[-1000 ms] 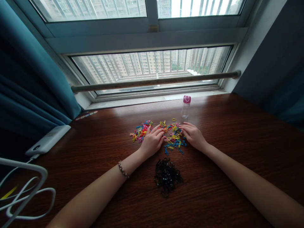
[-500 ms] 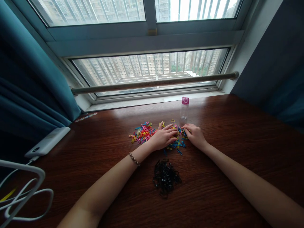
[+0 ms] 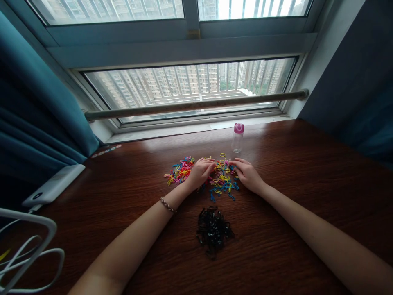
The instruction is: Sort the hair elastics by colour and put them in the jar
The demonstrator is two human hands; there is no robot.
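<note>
Small colourful rubber bands lie scattered between my two hands, mostly yellow, blue and pink on this side. A denser heap of pink, red and yellow bands shows to the left of my left hand. That hand rests over the bands with its fingers bent and close together, pointing right; its thumb is hidden. At the right edge of the bands is my right hand, its fingers reaching left and apart from the thumb. Nearer to me sits a separate pile of black rubber bands.
A clear bottle with a pink lid stands behind the bands on the brown wooden table. At the left are a white power bank-like device, a white cable and a blue curtain. A metal rail crosses the window.
My left hand has drawn back to the left and its spread fingers have come together, uncovering more bands in the middle. My right hand stays near the right edge, its fingers slightly shifted.
</note>
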